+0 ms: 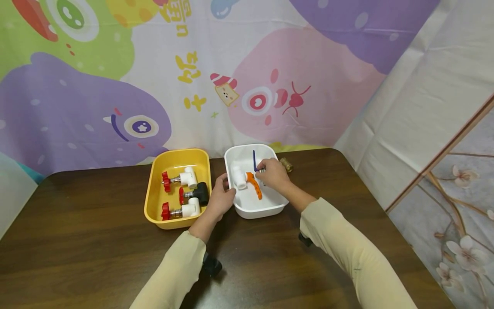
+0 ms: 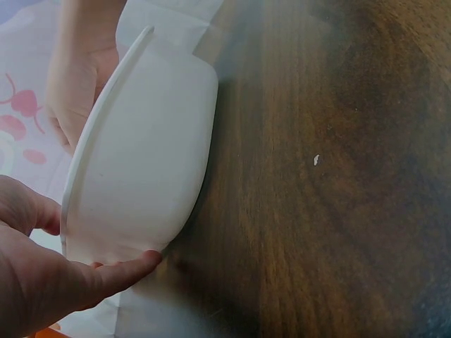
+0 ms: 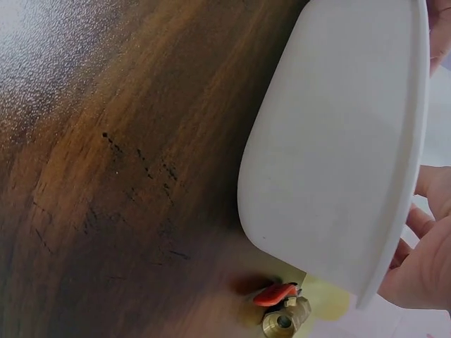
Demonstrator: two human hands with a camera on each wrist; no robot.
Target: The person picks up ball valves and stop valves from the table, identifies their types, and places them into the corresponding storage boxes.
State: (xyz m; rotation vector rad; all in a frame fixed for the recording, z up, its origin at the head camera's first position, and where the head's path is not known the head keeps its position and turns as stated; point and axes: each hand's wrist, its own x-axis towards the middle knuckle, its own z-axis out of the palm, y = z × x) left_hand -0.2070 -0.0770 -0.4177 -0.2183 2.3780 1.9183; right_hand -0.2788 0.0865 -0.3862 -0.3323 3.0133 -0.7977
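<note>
A white plastic tray [image 1: 256,210] stands on the table with a white valve with an orange lever [image 1: 254,185] lying in it. My left hand [image 1: 221,197] holds the tray's left wall; in the left wrist view its thumb is at the rim and a finger lies along the outside. Over the right part of the tray, my right hand [image 1: 275,175] pinches a valve with a blue lever [image 1: 254,159]; the fingers hide most of its body. In the right wrist view the tray wall covers what those fingers hold.
Left of the white tray, a yellow tray [image 1: 152,206] holds white and black valves with red handwheels [image 1: 166,211]. A brass valve [image 1: 287,165] with a red handle lies by the white tray's far right side. A patterned cloth [image 1: 216,64] hangs behind the table.
</note>
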